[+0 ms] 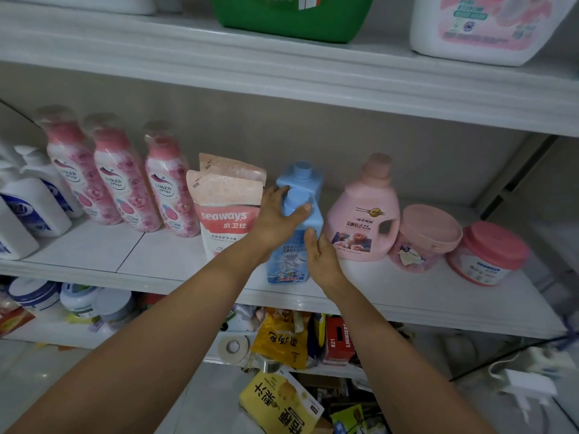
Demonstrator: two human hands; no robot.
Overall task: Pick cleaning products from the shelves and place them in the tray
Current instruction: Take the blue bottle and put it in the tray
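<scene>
Both hands were on the front blue detergent bottle (286, 261), which stood upright on the middle shelf (407, 286). My left hand (277, 219) gripped its top: the fingers curled round the left of the round blue cap (296, 200) and the thumb lay across the cap's right side. My right hand (321, 258) was lower down, its fingers fairly straight and pressed flat against the bottle's right side, not curled round it.

A second blue bottle (305, 175) stood directly behind the first, touching or nearly touching it. Just to the left stood two pink seaways refill pouches (225, 220), one behind the other, and the nearer one was partly covered by my left wrist. Further left were three pink rose-print bottles (120, 177) in a row, then white bottles with blue labels (31, 208) at the edge of view. To the right of the blue bottles stood a pink detergent jug (363, 220) with a handle, then a pale pink jar (426, 239) and a seaways jar with a darker pink lid (490, 253).

On the upper shelf (282, 76) sat a green container (291, 17) and a white tub with a pink label (479, 26). Below the middle shelf lay yellow packets (282, 343) among mixed goods.
</scene>
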